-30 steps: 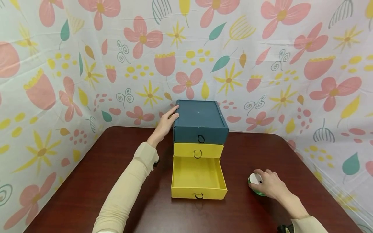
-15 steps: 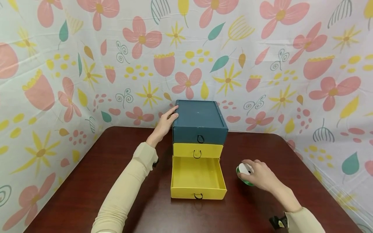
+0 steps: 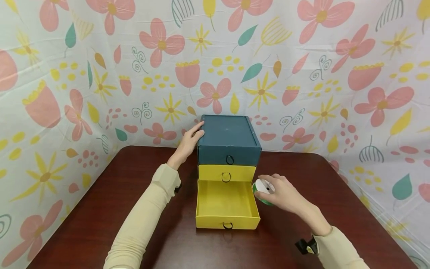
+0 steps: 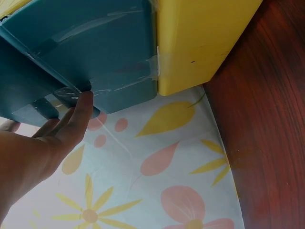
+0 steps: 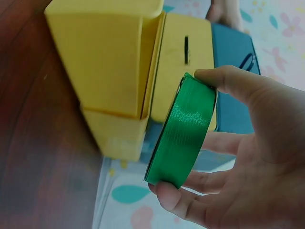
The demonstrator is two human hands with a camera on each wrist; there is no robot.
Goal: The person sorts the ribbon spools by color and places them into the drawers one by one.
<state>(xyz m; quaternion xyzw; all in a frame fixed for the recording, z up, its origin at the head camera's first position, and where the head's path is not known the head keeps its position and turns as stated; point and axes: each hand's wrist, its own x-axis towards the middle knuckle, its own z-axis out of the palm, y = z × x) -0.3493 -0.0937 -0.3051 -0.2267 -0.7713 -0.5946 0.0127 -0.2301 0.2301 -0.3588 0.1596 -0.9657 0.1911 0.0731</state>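
Observation:
My right hand [image 3: 283, 192] grips a spool of green satin ribbon [image 5: 183, 129] with white ends, thumb and fingers on opposite edges. In the head view the spool is beside the right wall of the pulled-out bottom yellow drawer [image 3: 227, 223]. No object lies inside that drawer. My left hand [image 3: 188, 144] rests on the top left edge of the drawer unit [image 3: 230, 130], whose upper part is dark blue. The left wrist view shows the fingers [image 4: 78, 117] against the blue side.
A pushed-in yellow drawer [image 3: 215, 172] and a blue drawer [image 3: 215, 155] sit above the bottom one, each with a black ring pull. The unit stands on a dark reddish wooden table [image 3: 141, 209]. A flower-patterned cloth [image 3: 161, 74] hangs behind and at both sides.
My right hand has carried the ribbon spool leftward and slightly away from me, from the table's right side to beside the bottom drawer. The left hand has stayed on the unit.

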